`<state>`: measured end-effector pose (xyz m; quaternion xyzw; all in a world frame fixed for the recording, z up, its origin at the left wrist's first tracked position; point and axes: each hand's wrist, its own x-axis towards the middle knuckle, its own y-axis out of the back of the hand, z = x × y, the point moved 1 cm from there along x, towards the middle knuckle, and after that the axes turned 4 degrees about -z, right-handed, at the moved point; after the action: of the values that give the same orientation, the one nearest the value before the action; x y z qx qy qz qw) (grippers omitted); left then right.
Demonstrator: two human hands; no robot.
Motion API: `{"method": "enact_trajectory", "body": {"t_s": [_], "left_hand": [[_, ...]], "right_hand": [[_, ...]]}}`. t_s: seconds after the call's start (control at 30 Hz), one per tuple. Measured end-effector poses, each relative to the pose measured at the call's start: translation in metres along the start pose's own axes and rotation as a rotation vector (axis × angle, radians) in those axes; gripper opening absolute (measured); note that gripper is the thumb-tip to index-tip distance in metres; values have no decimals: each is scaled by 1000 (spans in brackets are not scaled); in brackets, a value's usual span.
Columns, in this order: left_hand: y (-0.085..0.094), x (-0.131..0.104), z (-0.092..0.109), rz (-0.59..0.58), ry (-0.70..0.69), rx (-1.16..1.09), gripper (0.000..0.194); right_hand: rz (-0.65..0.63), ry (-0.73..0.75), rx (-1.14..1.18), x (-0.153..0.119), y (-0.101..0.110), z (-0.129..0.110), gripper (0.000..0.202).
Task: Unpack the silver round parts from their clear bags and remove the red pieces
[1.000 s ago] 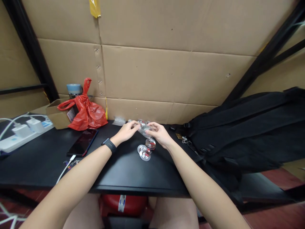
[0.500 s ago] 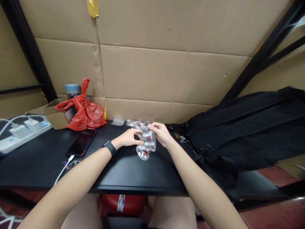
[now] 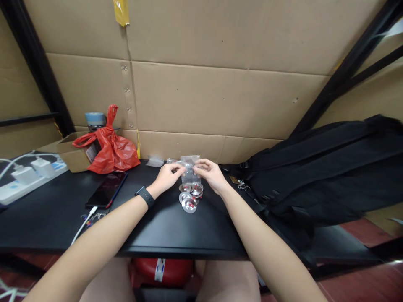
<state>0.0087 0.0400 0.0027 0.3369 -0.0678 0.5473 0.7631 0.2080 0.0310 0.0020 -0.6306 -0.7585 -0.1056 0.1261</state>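
Between my hands a clear plastic bag (image 3: pixel 190 178) stands upright over the black desk. My left hand (image 3: pixel 171 174) pinches its left edge, and a dark watch sits on that wrist. My right hand (image 3: pixel 211 174) pinches the bag's right edge. Just below the bag lie several round silvery metal discs (image 3: pixel 189 205) with red marks, overlapping in a small pile. Behind the bag, more clear packets (image 3: pixel 172 160) show in part; what they hold is hard to make out.
A phone (image 3: pixel 106 190) on a white charging cable lies left, near a power strip (image 3: pixel 31 176). A red plastic bag (image 3: pixel 115 149) and a cardboard box (image 3: pixel 73 153) stand behind it. A black backpack (image 3: pixel 327 167) fills the right side, with keys (image 3: pixel 242 184) beside it.
The bag has been lifted and held upright by both hands. Several discs now lie loose below it, where fewer showed before. My left hand has moved up and back.
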Motion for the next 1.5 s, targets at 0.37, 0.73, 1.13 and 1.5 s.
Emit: {"method": "enact_trajectory", "body": {"t_s": [0.37, 0.73, 1.13, 1.5], "left_hand": [[9, -10, 19, 19, -375, 486, 49], [12, -3, 5, -60, -158, 1001, 24], [74, 7, -78, -118, 282, 977, 41], [70, 11, -89, -172, 364, 1001, 45]], "right_hand": [[198, -110, 35, 3, 2, 10, 52], [210, -99, -40, 6, 11, 13, 47], [257, -57, -143, 11, 13, 21, 35], [-215, 197, -920, 42, 3, 35, 36]]}}
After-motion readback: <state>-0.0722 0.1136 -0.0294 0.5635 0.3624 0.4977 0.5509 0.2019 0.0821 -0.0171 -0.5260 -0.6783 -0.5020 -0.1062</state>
